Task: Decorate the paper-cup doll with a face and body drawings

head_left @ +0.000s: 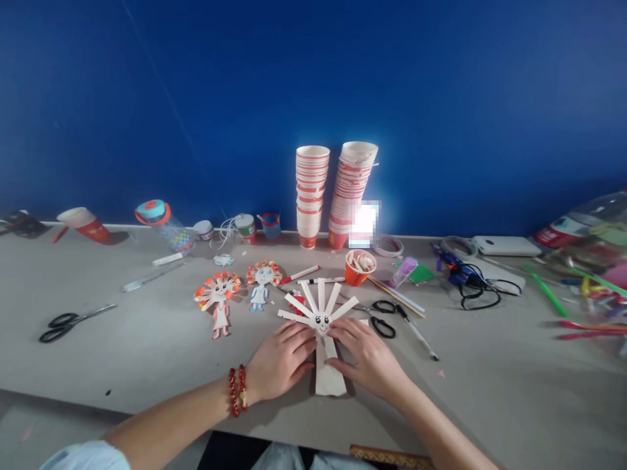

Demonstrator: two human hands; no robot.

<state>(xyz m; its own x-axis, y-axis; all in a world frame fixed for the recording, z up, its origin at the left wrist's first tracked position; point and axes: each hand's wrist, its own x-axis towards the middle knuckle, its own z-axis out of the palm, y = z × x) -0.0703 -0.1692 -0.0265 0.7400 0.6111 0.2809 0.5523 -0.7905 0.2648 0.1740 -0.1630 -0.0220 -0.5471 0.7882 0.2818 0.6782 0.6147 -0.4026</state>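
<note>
No readable text; red bottle label (561, 228) blurred, markings on stacked cups (309, 225) too small.

A person's left hand (284, 359) and right hand (369, 356) touch a smiling paper figure (322, 320) on a desk (490, 385) near stacked cups (312, 196).

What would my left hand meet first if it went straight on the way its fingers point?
The paper doll: the left hand seems right at its edge, though exact contact is unclear. Beyond it, roughly in line, lies the right hand.
</note>
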